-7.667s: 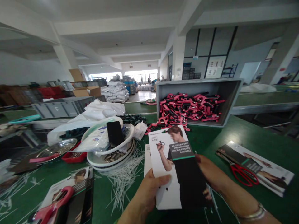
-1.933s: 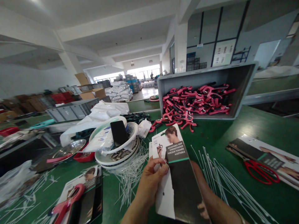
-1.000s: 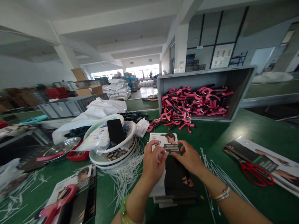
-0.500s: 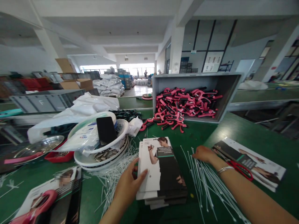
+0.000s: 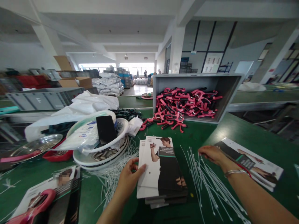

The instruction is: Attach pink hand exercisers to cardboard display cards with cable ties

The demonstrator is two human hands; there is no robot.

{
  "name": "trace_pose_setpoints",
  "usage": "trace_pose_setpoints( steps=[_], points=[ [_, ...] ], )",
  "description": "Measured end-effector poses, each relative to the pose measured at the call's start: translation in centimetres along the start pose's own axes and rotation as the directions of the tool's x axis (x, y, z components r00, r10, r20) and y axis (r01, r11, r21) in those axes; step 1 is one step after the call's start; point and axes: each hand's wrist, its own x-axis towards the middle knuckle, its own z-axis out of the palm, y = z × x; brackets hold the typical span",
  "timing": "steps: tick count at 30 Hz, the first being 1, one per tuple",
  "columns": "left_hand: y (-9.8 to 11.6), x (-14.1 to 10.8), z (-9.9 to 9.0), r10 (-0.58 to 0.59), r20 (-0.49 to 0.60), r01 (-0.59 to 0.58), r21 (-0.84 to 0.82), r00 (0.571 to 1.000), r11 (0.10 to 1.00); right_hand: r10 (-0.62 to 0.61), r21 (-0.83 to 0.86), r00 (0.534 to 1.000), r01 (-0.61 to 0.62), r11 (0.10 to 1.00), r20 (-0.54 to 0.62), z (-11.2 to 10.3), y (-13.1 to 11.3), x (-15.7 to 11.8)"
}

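Right hand [image 5: 211, 155] slid rightward; left hand [image 5: 130, 180] touches packaging cards [image 5: 149, 168]

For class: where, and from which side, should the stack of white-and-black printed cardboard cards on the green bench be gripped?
Grip the white-and-black card stack by its long left edge, from the left, where the left hand rests: thumb on top, fingers beneath. The cards lie flat and slightly offset; loose white plastic cable ties crowd its right side.

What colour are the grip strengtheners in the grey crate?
The grip strengtheners are pinkish red with black parts, best seen in the head view.
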Motion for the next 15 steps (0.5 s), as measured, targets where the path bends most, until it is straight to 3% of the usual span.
trace_pose_setpoints(
  steps=[12, 15],
  points=[
    [-0.3, -0.1, -0.1, -0.051, 0.089, 0.058, -0.069, 0.995, 0.996, 0.021, 0.352, 0.999, -0.003, 0.936, -0.045, -1.0, 0.7, -1.2],
    [-0.1, -0.2, -0.5, 0.044, -0.008, -0.044, 0.064, 0.999, 0.997, -0.024, 0.45, 0.995, 0.063, 0.891, -0.092, -1.8, -0.7, -1.9]
  ],
)
